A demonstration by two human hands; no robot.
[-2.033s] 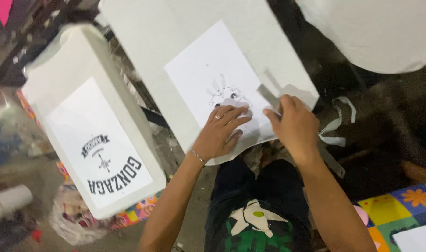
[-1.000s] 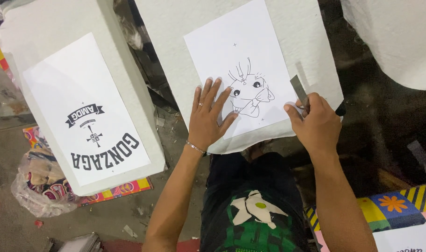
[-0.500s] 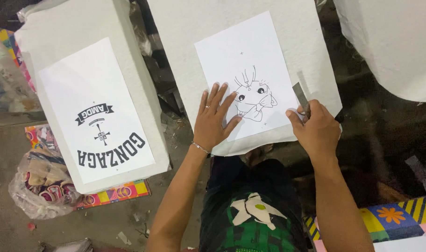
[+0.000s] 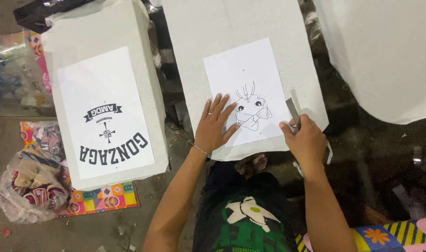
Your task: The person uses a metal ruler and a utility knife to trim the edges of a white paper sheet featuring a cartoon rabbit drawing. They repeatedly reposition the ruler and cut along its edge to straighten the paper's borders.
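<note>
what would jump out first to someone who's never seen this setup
Probably the white sheet with a cartoon animal face, centred on the middle white board. The left hand lies flat on the sheet, while the right hand holds a grey strip at its right edge. Left of them, another board carries a sheet with bold black lettering.

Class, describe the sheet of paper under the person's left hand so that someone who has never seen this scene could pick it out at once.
Three white padded boards stand side by side; take the middle board. On it lies a white sheet, pressed flat by the left hand, with the right hand at its right edge. Unlike the left-hand board's lettered sheet, it carries a line drawing of a cartoon animal face.
</note>
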